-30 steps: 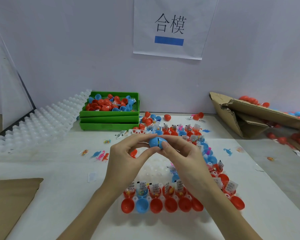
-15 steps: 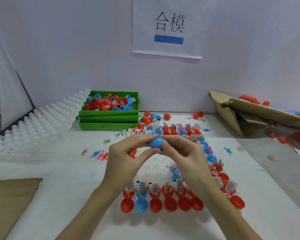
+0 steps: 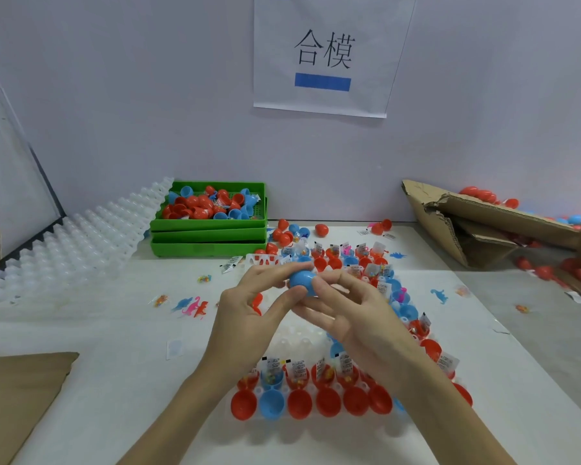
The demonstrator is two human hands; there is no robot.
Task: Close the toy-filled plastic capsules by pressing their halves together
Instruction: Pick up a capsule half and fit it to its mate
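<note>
A blue capsule (image 3: 302, 280) is held above the middle of the table between both hands. My left hand (image 3: 254, 317) pinches it with thumb and forefinger from the left. My right hand (image 3: 353, 313) holds its right side with curled fingers. Below the hands lies a clear holder tray (image 3: 294, 340) with open red and blue capsule halves (image 3: 311, 402) in its near row, several filled with small toys and paper slips (image 3: 297, 370). More filled halves (image 3: 349, 258) sit in the tray's far rows.
Stacked green bins (image 3: 208, 229) with loose capsule halves stand at the back left, beside white empty trays (image 3: 64, 250). Torn cardboard (image 3: 483, 226) and loose red capsules lie at the right. Small toy dinosaurs (image 3: 192, 305) are scattered on the table. Brown cardboard (image 3: 17, 394) lies near left.
The blue capsule's halves have come together between my hands, and the seam no longer shows. Both hands stay in the same place.
</note>
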